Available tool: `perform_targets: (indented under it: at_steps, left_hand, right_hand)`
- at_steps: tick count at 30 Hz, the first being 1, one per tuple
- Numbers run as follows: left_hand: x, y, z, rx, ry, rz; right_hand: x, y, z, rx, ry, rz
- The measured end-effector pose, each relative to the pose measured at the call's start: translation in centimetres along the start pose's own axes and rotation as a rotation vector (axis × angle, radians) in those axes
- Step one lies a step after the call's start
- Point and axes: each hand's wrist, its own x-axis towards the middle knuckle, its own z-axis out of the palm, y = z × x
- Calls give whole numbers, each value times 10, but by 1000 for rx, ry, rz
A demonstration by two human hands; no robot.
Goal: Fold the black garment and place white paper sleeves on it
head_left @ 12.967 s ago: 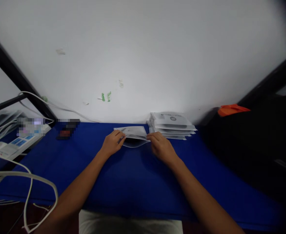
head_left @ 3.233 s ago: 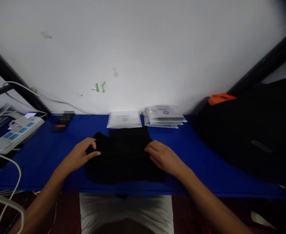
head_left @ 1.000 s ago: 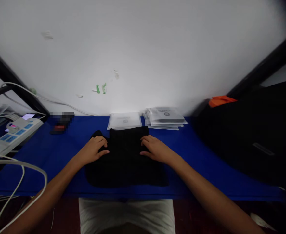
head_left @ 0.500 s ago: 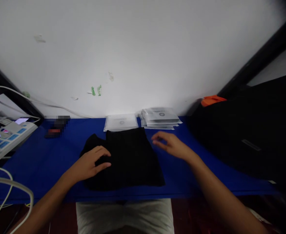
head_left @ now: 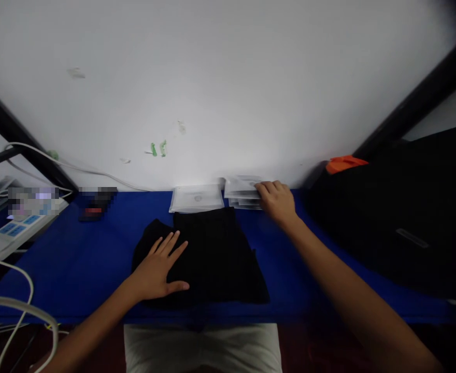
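Black cloth (head_left: 216, 259) under left hand (head_left: 161, 269), right hand (head_left: 278, 203) at pouch stack (head_left: 239, 188).
Cloth lies on blue desk (head_left: 84, 259), extending right of left hand; that hand's fingers spread flat on it. Right hand's fingers curl over stack's right end, can't tell if pinching a pouch. Single pouch (head_left: 197, 199) left of right hand, past left fingertips. Orange item (head_left: 346, 164) right of right hand; power strip (head_left: 23, 224) well left of left hand.

Black cloth (head_left: 216, 259), blue table (head_left: 76, 259) under the cloth, white bag (head_left: 185, 198) with gray round mark behind the cloth
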Motion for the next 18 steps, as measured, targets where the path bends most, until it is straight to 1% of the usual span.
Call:
perform_targets:
  at_steps: [2, 3, 4, 5, 7, 8, 9, 11, 12, 13, 14, 16, 18]
  left_hand:
    - [3, -2, 0, -26, -2, 9]
    - [5, -2, 1, -50, 18, 2]
    - [6, -2, 1, -78, 68, -23]
    - [7, -1, 1, -105, 148, -65]
    - [9, 3, 1, -130, 349, -137]
    - [9, 6, 0, -121, 426, -128]
    - [8, 8, -1, -101, 468, -76]
    - [5, 11, -5, -50, 473, 92]
    - [4, 11, -7, -30, 462, 162]
    - [2, 11, -10, -15, 464, 204]
    - [2, 11, -13, -5, 482, 214]
    - [3, 13, -19, 10, 536, 193]
    - [9, 22, -25, 15, 584, 194]
  right_hand:
    - [-12, -31, -18, 78, 78, -79]
    - [-20, -49, -26, 114, 92, -138]
    - [-29, -68, -32, 138, 80, -207]
    - [-38, -86, -37, 149, 69, -263]
    - [-56, -115, -41, 171, 7, -363]
    - [-64, -124, -41, 193, -20, -414]
    - [-71, -129, -39, 216, -37, -462]
    - [-83, -127, -33, 264, -44, -530]
    - [-88, -121, -30, 280, -36, -541]
    - [-92, -113, -28, 289, -21, -536]
    - [-96, -104, -26, 293, 2, -523]
    - [-101, -88, -25, 293, 75, -496]
    - [-102, -81, -28, 301, 160, -503]
